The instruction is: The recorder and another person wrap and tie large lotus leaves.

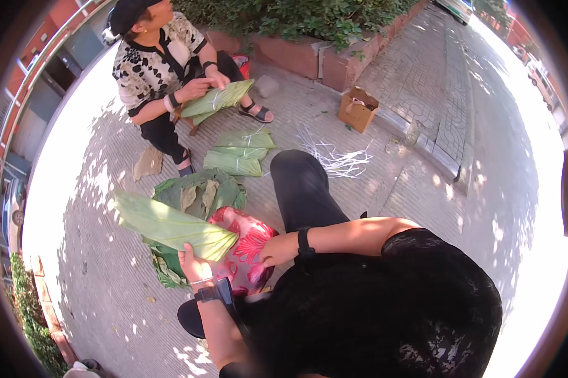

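My left hand [196, 268] holds the narrow end of a folded bundle of pale green leaves [175, 224], which look like lotus leaves. The bundle slants up to the left above the pile. My right hand [280, 249] is at the edge of a red and pink floral cloth [248, 236], its fingers bent downward; whether they grip the fabric is hidden. Under and beyond the held bundle lies a heap of large dark green leaves [227, 186], with dry brown patches on top.
Tied leaf bundles [239, 160] lie on the paving before another person [165, 71], who sits holding a tied bundle [217, 101]. White strips [340, 160] are scattered beyond my knee. A cardboard box [358, 109] stands by the kerb, near a planter wall [284, 56]. A stone [148, 163] lies left.
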Tool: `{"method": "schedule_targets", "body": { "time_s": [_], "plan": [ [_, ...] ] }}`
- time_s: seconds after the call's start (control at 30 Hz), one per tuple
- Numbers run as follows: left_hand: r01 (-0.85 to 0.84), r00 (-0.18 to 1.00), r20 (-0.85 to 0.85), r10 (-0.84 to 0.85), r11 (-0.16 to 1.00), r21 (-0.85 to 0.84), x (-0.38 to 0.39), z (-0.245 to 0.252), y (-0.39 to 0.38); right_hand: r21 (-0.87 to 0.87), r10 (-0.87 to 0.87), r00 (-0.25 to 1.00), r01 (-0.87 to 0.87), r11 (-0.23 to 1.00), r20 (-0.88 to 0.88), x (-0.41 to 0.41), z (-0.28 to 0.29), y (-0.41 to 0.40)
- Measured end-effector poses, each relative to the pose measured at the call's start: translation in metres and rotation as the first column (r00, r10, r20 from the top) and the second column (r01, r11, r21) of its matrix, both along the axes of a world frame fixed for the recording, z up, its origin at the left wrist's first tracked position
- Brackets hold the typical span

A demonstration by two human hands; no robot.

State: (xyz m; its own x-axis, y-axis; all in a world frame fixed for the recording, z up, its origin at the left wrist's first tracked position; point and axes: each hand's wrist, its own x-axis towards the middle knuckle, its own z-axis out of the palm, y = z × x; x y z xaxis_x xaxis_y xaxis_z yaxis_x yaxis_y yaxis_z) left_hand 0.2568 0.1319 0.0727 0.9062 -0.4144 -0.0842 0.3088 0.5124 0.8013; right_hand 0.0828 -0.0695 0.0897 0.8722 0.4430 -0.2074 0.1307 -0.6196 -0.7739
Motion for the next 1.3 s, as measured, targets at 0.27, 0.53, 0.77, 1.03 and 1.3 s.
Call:
{"method": "schedule_targets", "body": {
  "time_s": [0.27,0.53,0.77,1.03,1.3],
  "plan": [
    [0.128,0.991,-0.04,-0.126,0.991,0.043,-0.035,-0.048,0.018,0.201,-0.478,0.817,0.434,0.878,0.324,-0.072,0.079,-0.054],
    [0.308,0.941,-0.187,-0.28,0.94,0.143,-0.009,-0.035,0.031,0.262,-0.581,0.759,0.52,0.813,0.293,-0.042,0.052,-0.062],
    [-0.447,0.687,0.505,-0.522,0.244,0.861,-0.001,-0.032,0.077,0.354,-0.605,0.789,0.539,0.764,0.106,0.062,0.012,-0.017],
    [-0.287,0.67,0.508,-0.542,0.442,0.85,-0.02,-0.012,-0.023,0.613,-0.453,0.882,0.429,0.664,-0.127,0.079,-0.033,-0.003],
    [0.007,0.695,0.533,-0.483,0.746,0.666,-0.047,0.05,-0.149,0.558,-0.343,0.791,0.604,0.569,-0.507,0.057,-0.041,-0.033]
  ]
}}
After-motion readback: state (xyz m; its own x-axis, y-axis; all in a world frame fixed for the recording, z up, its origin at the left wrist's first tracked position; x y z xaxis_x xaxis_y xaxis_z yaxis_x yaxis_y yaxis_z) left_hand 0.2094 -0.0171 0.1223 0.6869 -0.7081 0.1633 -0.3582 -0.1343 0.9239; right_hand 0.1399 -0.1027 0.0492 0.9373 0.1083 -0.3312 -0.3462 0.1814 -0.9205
